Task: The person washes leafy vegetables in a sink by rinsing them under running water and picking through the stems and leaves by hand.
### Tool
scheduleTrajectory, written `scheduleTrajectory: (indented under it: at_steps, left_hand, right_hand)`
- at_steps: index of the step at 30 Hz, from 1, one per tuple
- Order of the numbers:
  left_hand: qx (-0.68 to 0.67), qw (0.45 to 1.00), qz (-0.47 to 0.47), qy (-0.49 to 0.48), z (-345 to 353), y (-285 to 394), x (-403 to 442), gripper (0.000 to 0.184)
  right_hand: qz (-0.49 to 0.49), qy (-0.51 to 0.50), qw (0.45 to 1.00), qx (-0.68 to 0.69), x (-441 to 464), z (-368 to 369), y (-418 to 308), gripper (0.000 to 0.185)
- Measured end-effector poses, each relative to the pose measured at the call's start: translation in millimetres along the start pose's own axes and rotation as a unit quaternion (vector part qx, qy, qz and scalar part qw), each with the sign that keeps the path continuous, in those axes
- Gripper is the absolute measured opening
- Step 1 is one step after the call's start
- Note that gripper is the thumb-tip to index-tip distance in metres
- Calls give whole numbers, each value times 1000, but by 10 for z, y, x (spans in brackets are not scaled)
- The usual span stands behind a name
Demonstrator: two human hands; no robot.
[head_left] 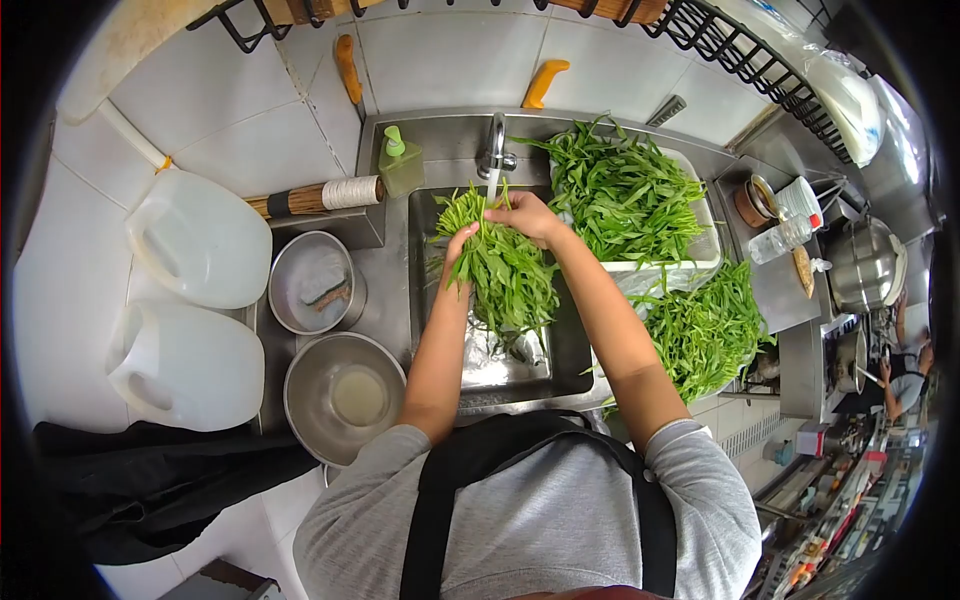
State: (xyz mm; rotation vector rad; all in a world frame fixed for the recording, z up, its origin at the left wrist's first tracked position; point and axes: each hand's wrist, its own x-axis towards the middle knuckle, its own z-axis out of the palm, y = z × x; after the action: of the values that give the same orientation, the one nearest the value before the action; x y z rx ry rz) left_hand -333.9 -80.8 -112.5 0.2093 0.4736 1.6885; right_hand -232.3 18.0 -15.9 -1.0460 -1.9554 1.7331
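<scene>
Wearer's hands (460,243) (532,219): two; leafy bunch (508,283): one; leafy heaps (630,200) (705,325): two; faucet (497,148): one; jugs (215,240) (205,370): two.

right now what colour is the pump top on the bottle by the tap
Light green; the pump top shows best in the head view.

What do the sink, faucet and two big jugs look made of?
Sink: likely stainless steel, satin grey with bright reflections.
Faucet: probably chromed or polished metal, given mirror-like highlights.
Jugs: probably plastic, smooth and semi-matte; translucent white, with molded-in handles.
</scene>
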Motion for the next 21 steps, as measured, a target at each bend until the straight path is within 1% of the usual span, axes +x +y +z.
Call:
scheduleTrajectory:
  at_steps: [1, 2, 4, 5, 6, 7, 10, 11, 12, 13, 14, 15, 17, 18, 19, 21]
  left_hand:
    - [-17, 999, 16, -23, -29, -23, 5, 32]
    - [-43, 998, -32, -27, -72, -22, -3, 34]
    - [-55, 997, -31, -40, -71, -54, -29, 35]
    - [-67, 996, -29, -53, 59, -29, -105, 36]
    - [-78, 997, -12, -2, 209, -38, -176, 37]
    - [-78, 997, -11, -1, 178, -52, -168, 37]
    - [-120, 989, -28, -84, 95, -84, -142, 39]
    - [-120, 989, -28, -84, 123, -94, -175, 39]
    - [-125, 990, -24, -60, 150, -117, -225, 40]
    - [-129, 991, -21, -36, 201, -113, -260, 40]
    - [-136, 989, -26, -60, 106, -129, -227, 42]
    - [-134, 989, -26, -60, 65, -138, -219, 42]
    - [-167, 985, -4, -53, 89, -127, -266, 45]
    - [-187, 978, 22, -91, 101, -135, -300, 47]
    - [-190, 978, 49, -66, 79, -135, -309, 47]
    - [-233, 965, 69, -104, 13, -90, -332, 45]
  right_hand:
    - [20, -76, 995, 55, -50, -22, -29, 19]
    - [30, -95, 995, 29, -29, -72, 0, 21]
    - [34, -105, 994, 6, -22, -93, -3, 22]
    - [37, -116, 992, -16, -29, -89, -5, 23]
    - [38, -116, 992, -16, -38, -82, -7, 23]
    - [43, -102, 994, -7, -62, -72, -39, 25]
    - [51, -76, 996, 4, -111, -59, -134, 31]
    - [56, -65, 996, 6, -115, -56, -151, 34]
    - [55, -64, 996, 6, -85, -55, -133, 34]
    - [30, -44, 999, -8, -45, -49, -125, 36]
    - [5, -24, 999, -22, -13, -45, -113, 38]
    - [4, -23, 1000, -21, 13, -35, -96, 38]
    - [11, 7, 999, 32, 4, 19, -180, 37]
    - [43, -22, 994, 99, 65, 30, -154, 29]
    - [43, -23, 994, 99, 83, 25, -166, 29]
    - [90, -127, 970, 187, 110, 1, -190, 16]
